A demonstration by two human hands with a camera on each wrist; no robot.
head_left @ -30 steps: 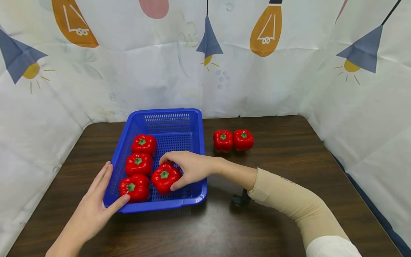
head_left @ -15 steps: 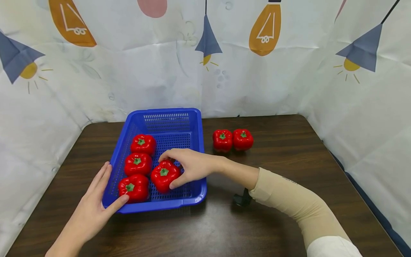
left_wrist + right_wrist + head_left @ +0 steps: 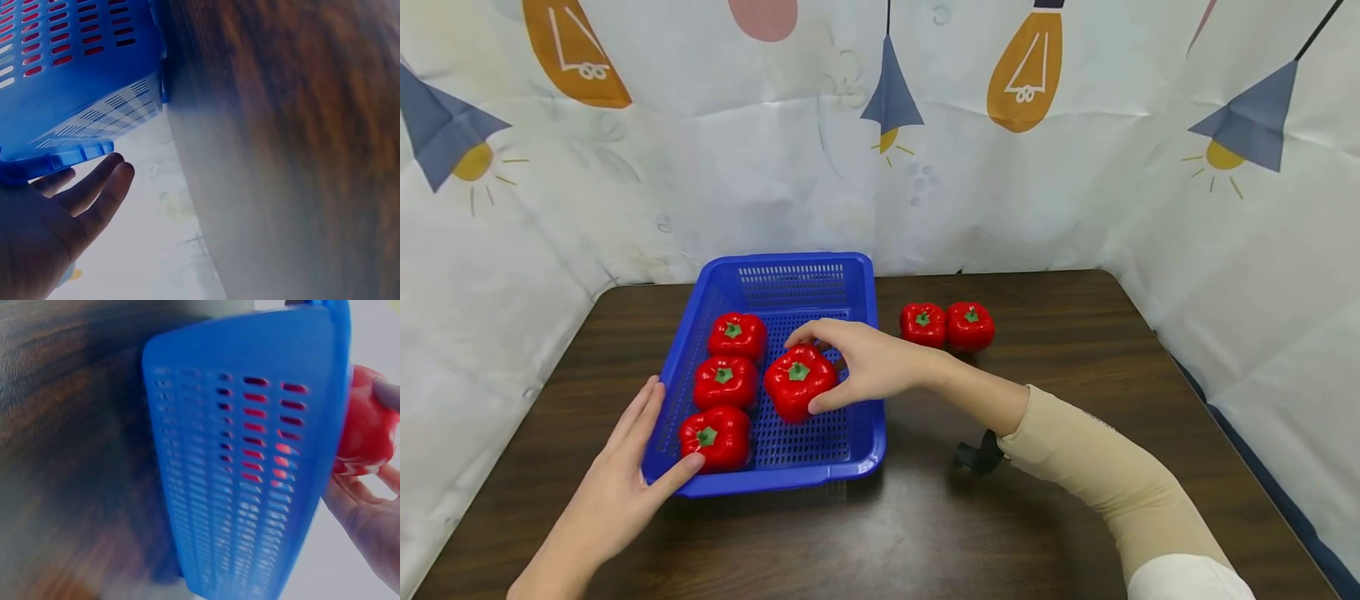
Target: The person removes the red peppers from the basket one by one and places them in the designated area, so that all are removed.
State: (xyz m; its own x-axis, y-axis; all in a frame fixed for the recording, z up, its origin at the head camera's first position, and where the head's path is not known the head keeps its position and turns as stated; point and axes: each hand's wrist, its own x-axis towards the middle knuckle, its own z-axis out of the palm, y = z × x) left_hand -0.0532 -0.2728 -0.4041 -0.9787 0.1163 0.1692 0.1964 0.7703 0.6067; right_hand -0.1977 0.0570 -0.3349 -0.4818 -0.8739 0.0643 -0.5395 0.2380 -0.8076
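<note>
Right hand (image 3: 876, 362) clamped on a pepper (image 3: 800, 387) with thumb and fingertips, over the basket (image 3: 760, 482); right wrist view shows that pepper above the near edge. Left hand (image 3: 625, 475): fingers straight along the basket's left side, thumb apart from them. Best handling, probably: light, even grip — glossy skin may slip — keep it off the row of three peppers (image 3: 718, 442), brace the basket. Two peppers (image 3: 922, 325) on the table (image 3: 925, 542). Sleeve (image 3: 1097, 467) has a dark mark, unreadable; no legible brands or labels.
</note>
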